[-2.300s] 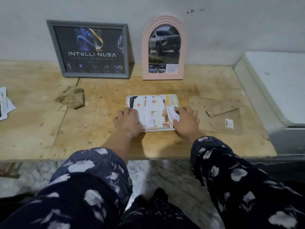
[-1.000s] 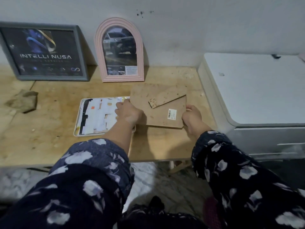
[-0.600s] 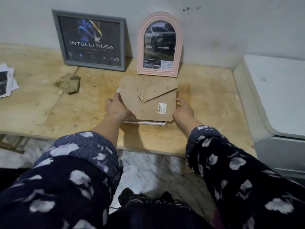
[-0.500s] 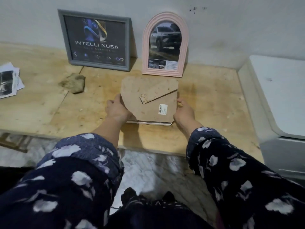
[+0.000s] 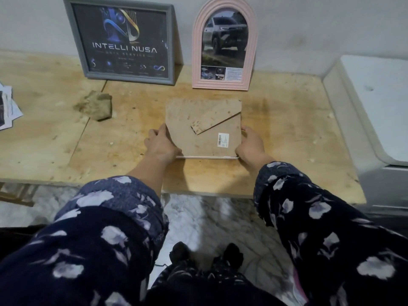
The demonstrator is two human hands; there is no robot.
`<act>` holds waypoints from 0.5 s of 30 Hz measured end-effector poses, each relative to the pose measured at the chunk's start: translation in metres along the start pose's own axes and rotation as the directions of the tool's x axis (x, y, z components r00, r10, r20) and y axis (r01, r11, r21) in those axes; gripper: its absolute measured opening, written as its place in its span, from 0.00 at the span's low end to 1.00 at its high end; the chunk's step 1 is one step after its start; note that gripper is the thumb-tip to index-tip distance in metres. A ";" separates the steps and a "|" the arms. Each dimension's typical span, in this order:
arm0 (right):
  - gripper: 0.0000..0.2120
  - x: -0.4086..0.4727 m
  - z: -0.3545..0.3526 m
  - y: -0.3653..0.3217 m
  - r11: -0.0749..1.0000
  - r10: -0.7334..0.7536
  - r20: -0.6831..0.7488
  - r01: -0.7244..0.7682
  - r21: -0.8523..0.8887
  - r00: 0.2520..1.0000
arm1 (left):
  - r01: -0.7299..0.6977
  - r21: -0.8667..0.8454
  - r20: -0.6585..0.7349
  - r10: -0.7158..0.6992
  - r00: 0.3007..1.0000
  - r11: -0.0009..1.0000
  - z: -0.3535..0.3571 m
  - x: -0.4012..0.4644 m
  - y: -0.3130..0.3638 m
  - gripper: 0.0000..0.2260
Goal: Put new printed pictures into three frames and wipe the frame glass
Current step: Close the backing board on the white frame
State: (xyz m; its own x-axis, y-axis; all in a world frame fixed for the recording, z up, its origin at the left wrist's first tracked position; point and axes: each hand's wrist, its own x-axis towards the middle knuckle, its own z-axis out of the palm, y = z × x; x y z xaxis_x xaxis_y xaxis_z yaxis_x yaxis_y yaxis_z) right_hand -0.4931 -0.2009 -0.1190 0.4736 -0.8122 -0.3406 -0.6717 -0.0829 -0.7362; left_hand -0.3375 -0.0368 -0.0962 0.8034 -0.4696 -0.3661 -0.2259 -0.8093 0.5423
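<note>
A pale wall stood behind the worn plywood desk (image 5: 287, 133) I was working at, with a white appliance (image 5: 375, 102) butted against its right end and marbled floor below the near edge. Two frames leaned upright against the wall: the grey frame (image 5: 123, 40) held a dark print reading INTELLI NUSA, and just to its right the pink arched frame (image 5: 224, 44) held a picture of an off-road vehicle with a small strip of images and text under it. In front of the arched frame, flat on the desk, lay the white frame (image 5: 207, 157), face down; only its near rim showed, because the brown backing board (image 5: 198, 115) with its folded stand and barcode sticker covered it. My left hand (image 5: 160, 142) gripped the board's left edge, thumb on top and fingers curled beside it. My right hand (image 5: 250, 144) held the right edge and near corner the same way, so the board sat directly between the two hands. Whether it was fully seated in the frame, I could not tell. A crumpled brownish cloth (image 5: 96, 104) lay to the left, well apart, and some printed papers (image 5: 7, 107) sat at the desk's far left edge.
</note>
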 end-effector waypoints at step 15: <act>0.27 -0.005 -0.002 -0.007 0.897 0.013 0.129 0.045 -0.440 0.992 | 0.024 0.126 0.132 -0.040 0.990 0.992 -0.002 0.006 0.000 0.23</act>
State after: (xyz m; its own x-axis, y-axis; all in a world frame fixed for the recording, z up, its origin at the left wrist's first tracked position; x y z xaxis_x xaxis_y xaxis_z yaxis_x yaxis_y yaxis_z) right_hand -0.4920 -0.1969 -0.1113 0.5342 -0.7318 -0.4232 -0.8317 -0.3654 -0.4180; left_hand -0.3316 -0.0385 -0.0965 0.7320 -0.4790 -0.4845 -0.2745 -0.8582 0.4338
